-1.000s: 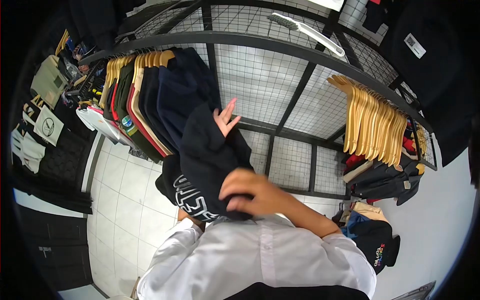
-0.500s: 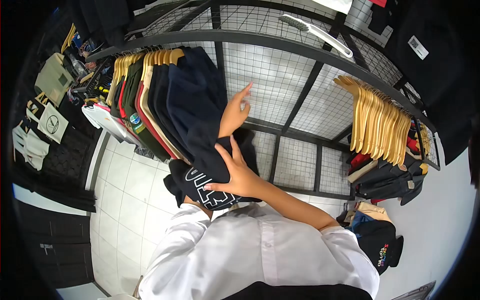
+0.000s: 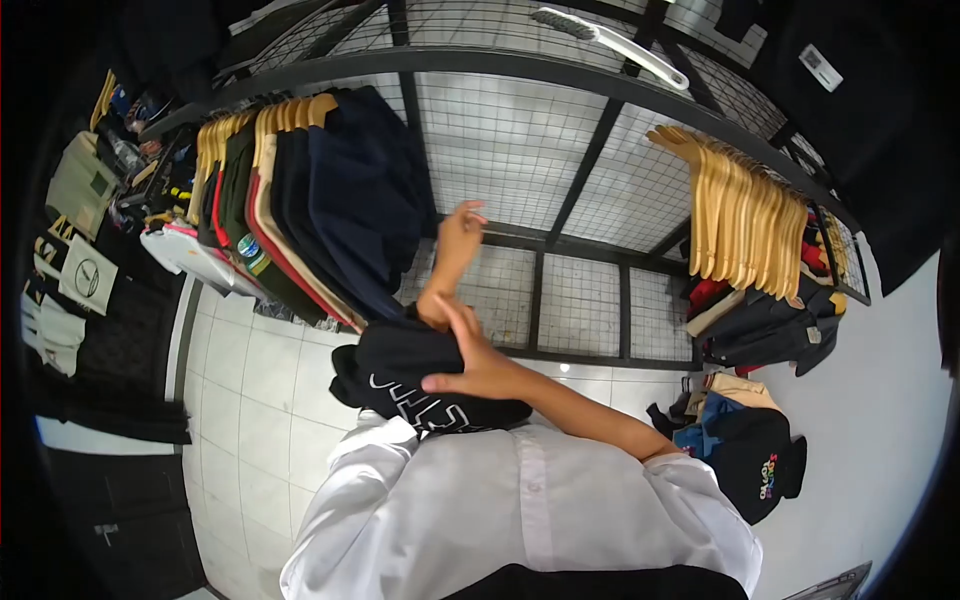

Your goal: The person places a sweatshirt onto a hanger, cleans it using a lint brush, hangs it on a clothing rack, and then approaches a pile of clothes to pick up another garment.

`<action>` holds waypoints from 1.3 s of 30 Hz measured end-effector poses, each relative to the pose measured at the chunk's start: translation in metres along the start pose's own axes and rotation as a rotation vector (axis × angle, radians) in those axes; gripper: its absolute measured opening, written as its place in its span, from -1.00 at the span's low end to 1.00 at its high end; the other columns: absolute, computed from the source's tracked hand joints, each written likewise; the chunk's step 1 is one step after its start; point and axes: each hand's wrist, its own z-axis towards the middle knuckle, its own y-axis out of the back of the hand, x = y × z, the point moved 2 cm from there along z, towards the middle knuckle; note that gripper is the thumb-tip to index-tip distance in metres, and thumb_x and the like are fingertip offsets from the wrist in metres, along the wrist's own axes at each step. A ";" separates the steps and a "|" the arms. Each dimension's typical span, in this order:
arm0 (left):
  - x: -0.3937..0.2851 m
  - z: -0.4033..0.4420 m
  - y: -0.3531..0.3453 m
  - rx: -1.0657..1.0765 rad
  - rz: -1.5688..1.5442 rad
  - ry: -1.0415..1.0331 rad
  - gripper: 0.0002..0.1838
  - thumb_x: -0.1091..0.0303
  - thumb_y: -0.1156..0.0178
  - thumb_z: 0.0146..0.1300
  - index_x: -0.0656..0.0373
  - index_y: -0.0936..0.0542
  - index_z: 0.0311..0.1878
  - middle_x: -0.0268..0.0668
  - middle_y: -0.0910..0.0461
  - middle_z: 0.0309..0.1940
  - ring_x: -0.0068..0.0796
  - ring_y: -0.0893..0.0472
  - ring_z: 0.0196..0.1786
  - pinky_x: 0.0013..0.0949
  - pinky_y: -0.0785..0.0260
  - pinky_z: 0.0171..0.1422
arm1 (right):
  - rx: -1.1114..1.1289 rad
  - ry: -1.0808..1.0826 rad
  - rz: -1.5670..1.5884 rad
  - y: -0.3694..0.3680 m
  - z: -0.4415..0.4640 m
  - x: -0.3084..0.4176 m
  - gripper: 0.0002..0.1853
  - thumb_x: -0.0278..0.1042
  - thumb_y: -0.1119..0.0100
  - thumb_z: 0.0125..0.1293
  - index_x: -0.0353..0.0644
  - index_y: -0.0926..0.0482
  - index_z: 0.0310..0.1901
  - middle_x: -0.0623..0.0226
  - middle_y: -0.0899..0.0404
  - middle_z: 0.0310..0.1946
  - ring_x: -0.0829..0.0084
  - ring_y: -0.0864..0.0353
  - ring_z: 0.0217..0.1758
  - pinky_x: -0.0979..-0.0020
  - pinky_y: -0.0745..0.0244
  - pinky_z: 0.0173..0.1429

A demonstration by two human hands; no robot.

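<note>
A black sweatshirt with white outlined lettering is bunched around my left forearm, close to my chest. My left hand and its wrist come out of the far side of the cloth. Its fingers are loosely bent and apart, with nothing in them. My right hand grips the bunched sweatshirt, thumb on the near side by the lettering and fingers over the top near my left wrist. Whether my left arm is inside a sleeve or only under the folds, I cannot tell.
Jackets and shirts hang on a rail at left. Several bare wooden hangers hang at right. A white-handled brush lies on the mesh shelf above. More garments are piled low at right. Tote bags hang far left.
The sweatshirt has slid down my left forearm toward my body, baring more of the wrist. My left fingers, earlier stretched out, are now more bent. My right hand keeps its hold.
</note>
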 end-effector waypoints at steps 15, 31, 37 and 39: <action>0.162 -0.188 -0.050 0.307 -0.913 0.733 -0.56 0.13 -0.03 0.36 0.10 -0.42 0.24 -0.24 -0.58 0.02 -0.28 -0.59 0.03 -0.20 -0.35 0.23 | -0.671 -0.502 0.445 0.100 -0.033 -0.031 -0.32 -0.38 -0.48 -0.09 -0.36 -0.42 0.12 0.16 -0.62 -0.11 0.36 -0.61 -0.05 0.39 -0.51 0.05; -0.029 -0.184 0.001 0.566 -1.208 0.501 0.09 -0.41 -0.21 -0.14 0.15 -0.23 0.37 -0.14 -0.36 0.28 -0.05 -0.42 0.23 0.18 -0.15 0.38 | -0.406 -0.439 -0.556 0.202 -0.007 0.004 -0.37 0.25 0.17 0.36 -0.22 -0.67 -0.27 -0.04 -0.59 -0.20 0.07 -0.57 -0.12 0.19 -0.41 0.01; -0.093 -0.160 0.036 0.894 -1.642 -0.006 0.16 -0.55 0.01 0.02 -0.10 0.25 0.52 0.08 0.15 0.48 0.01 -0.43 0.17 0.34 -0.31 0.17 | -1.050 -0.732 -1.789 0.355 -0.051 -0.085 -0.22 -0.19 -0.28 0.13 -0.08 -0.16 0.37 -0.02 -0.21 0.22 0.03 -0.26 0.18 0.12 -0.13 0.22; -0.119 -0.160 0.040 0.740 -1.660 -0.018 0.17 -0.54 0.02 0.06 -0.13 0.36 0.51 0.16 0.31 0.48 0.01 -0.44 0.16 0.31 -0.38 0.09 | -1.086 -0.726 -1.944 0.371 -0.053 -0.090 -0.24 -0.37 -0.22 0.12 -0.04 -0.16 0.38 0.05 -0.29 0.12 0.13 -0.31 0.08 0.20 -0.13 0.18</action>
